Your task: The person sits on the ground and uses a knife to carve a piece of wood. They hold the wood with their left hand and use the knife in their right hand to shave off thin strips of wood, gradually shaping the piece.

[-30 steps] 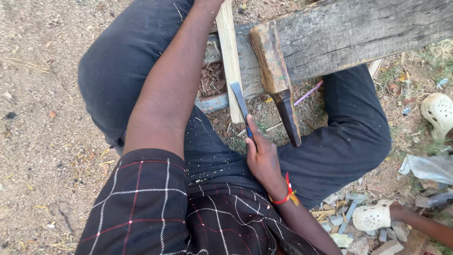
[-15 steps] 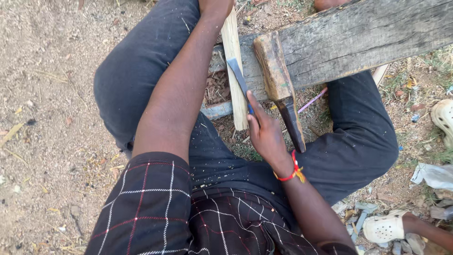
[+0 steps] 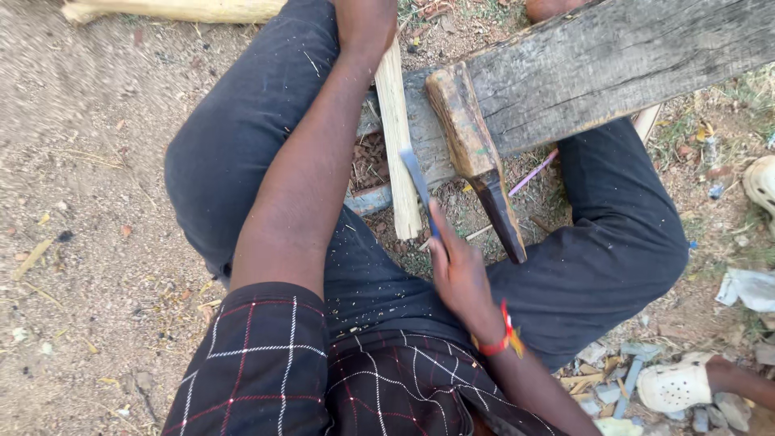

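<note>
Head view: your left hand [image 3: 365, 24] clamps the pale wooden stick [image 3: 398, 145] steady against the plank [image 3: 613, 64] while your right hand [image 3: 460, 270] grips the blade [image 3: 417, 187] against its side.

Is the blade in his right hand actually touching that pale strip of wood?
Touching. In the head view the blade, held by the right hand, lies against the pale wooden strip's right edge, with no gap showing between them.

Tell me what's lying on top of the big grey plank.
A wooden-handled tool lies across the plank, its dark metal head hanging past the near edge. A pale stick held by the left hand crosses the plank's end. The plank's far part is out of frame.
</note>
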